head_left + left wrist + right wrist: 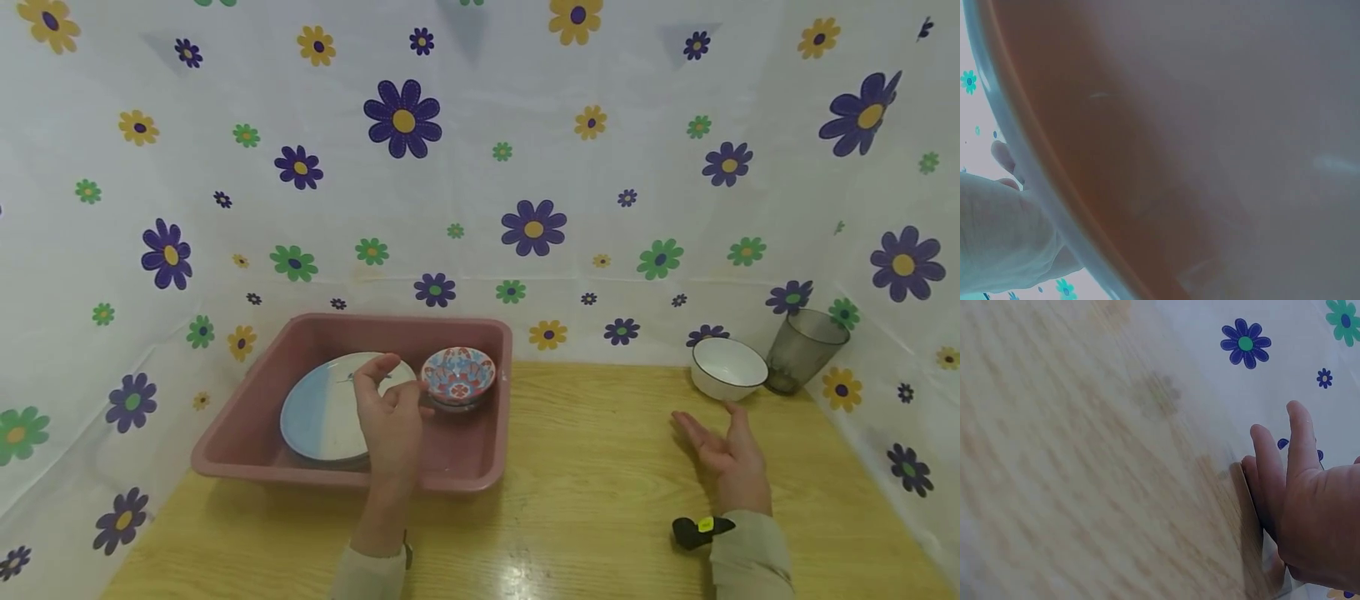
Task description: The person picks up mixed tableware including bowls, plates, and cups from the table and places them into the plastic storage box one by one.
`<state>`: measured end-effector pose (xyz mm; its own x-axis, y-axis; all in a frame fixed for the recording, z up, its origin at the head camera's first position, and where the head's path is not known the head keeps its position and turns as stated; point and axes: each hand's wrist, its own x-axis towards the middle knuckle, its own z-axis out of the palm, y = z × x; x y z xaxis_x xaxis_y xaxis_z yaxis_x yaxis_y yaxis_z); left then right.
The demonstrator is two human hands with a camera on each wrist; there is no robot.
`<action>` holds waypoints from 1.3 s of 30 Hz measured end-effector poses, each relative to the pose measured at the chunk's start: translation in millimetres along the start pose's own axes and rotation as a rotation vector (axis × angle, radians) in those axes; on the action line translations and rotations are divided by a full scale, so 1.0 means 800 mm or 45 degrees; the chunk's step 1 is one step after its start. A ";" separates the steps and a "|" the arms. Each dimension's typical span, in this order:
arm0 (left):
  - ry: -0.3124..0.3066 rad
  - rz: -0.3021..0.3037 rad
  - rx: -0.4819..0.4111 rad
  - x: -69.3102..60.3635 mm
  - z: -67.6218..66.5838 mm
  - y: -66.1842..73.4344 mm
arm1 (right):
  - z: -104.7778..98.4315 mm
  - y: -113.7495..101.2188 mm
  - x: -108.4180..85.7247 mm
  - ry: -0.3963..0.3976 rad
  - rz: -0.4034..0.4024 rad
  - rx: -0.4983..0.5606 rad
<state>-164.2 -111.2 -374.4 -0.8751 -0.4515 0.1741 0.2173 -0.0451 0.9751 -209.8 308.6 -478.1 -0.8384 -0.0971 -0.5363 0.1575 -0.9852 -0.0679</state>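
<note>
My left hand (392, 421) hovers over the pink plastic basin (504, 417), its fingers loosely bent and nothing visible in them. Behind that hand lies a blue-and-cream plate (303, 417), partly hidden by it. Just right of the fingertips is a red-and-blue patterned bowl (459, 375), with another rim showing beneath it. The basin wall (1054, 125) fills most of the left wrist view. At the right, my right hand (731, 458) holds nothing, fingers extended and apart, in front of a white bowl with a dark rim (727, 367). Whether it touches that bowl I cannot tell.
A grey translucent tumbler (806, 354) leans beside the white bowl in the back right corner. The wooden table (585, 467) runs back to a flowered sheet (480, 167) that hangs behind and along both sides. A black strap (697, 533) sits at the right wrist.
</note>
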 end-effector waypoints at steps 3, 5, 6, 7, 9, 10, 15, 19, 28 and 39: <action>-0.003 0.001 -0.004 0.000 -0.001 0.000 | 0.001 -0.001 0.002 0.031 -0.012 0.018; -0.004 -0.001 -0.002 0.000 -0.001 0.000 | 0.003 -0.002 0.005 0.038 -0.014 0.015; -0.006 -0.002 0.000 0.000 -0.002 0.000 | 0.003 -0.003 0.006 0.043 -0.014 0.008; -0.005 -0.003 0.001 0.000 -0.002 0.000 | 0.003 -0.005 0.008 0.047 -0.011 -0.010; -0.004 -0.005 0.002 0.001 -0.002 0.000 | 0.004 -0.008 0.010 0.037 -0.006 -0.056; -0.003 -0.009 0.001 0.001 -0.002 0.000 | 0.004 -0.010 0.012 0.031 -0.006 -0.067; -0.005 -0.023 0.019 0.002 -0.003 0.000 | 0.009 -0.019 0.024 0.047 -0.055 -0.173; -0.004 -0.018 0.035 0.002 -0.004 0.001 | 0.014 -0.027 0.031 0.063 -0.075 -0.249; 0.014 -0.053 0.079 0.004 -0.005 -0.002 | 0.026 -0.036 0.039 0.086 -0.120 -0.412; 0.013 -0.047 0.083 0.005 -0.004 0.000 | 0.042 -0.041 0.051 0.174 -0.169 -0.491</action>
<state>-166.5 -115.5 -374.2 -0.8775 -0.4597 0.1367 0.1559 -0.0039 0.9878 -266.5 332.4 -469.2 -0.7917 0.0720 -0.6067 0.2583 -0.8605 -0.4392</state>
